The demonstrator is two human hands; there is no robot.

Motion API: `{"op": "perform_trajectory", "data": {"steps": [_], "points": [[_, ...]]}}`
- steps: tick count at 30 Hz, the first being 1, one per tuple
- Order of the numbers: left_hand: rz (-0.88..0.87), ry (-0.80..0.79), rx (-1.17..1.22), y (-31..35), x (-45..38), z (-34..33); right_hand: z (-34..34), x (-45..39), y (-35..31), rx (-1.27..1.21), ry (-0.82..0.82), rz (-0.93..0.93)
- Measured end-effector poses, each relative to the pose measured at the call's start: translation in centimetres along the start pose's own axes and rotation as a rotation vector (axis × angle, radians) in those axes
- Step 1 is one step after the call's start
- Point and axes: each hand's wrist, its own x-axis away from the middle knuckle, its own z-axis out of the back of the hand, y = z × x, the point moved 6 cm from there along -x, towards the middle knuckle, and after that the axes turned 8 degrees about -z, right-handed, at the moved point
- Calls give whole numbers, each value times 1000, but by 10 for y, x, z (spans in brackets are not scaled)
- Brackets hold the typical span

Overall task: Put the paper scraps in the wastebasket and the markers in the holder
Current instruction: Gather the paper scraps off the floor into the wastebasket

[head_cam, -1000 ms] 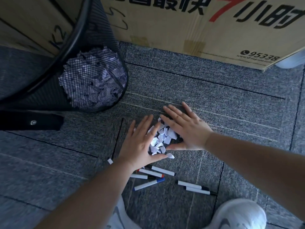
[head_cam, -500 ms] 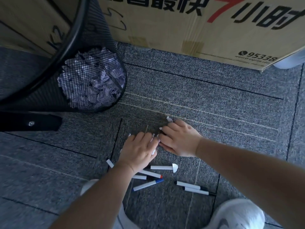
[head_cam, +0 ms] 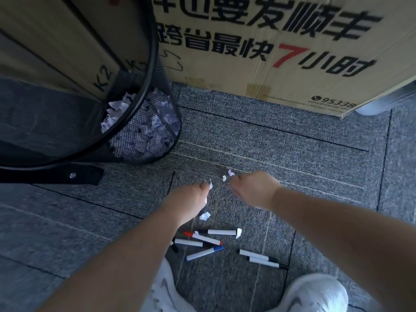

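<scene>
My left hand and my right hand are curled into fists above the grey carpet, each gripping white paper scraps; bits stick out at the left hand's fingers. Two small scraps hang or lie just beyond my right hand. Loose scraps lie on the carpet below my left hand and beside a marker. Several white markers with black, red and blue caps lie scattered near my feet. The black mesh wastebasket, partly filled with scraps, stands at the left. No holder is in view.
A large printed cardboard box stands along the back. A black bar with a screw lies in front of the wastebasket. My white shoes are at the bottom edge. Two markers lie apart at the right.
Both hands went from flat around the scrap pile to closed fists on it, then lifted off the carpet. The pile is gone from the floor; a few scraps remain.
</scene>
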Motion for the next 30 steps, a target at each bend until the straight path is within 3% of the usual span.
{"op": "perform_trajectory", "data": {"steps": [6, 22, 30], "points": [[89, -25, 129, 6, 7, 66, 77, 15, 25, -40, 13, -179], [192, 195, 44, 17, 101, 297, 309, 74, -45, -15, 280, -193], [358, 373, 13, -58, 166, 310, 361, 32, -108, -83, 415, -136]]}}
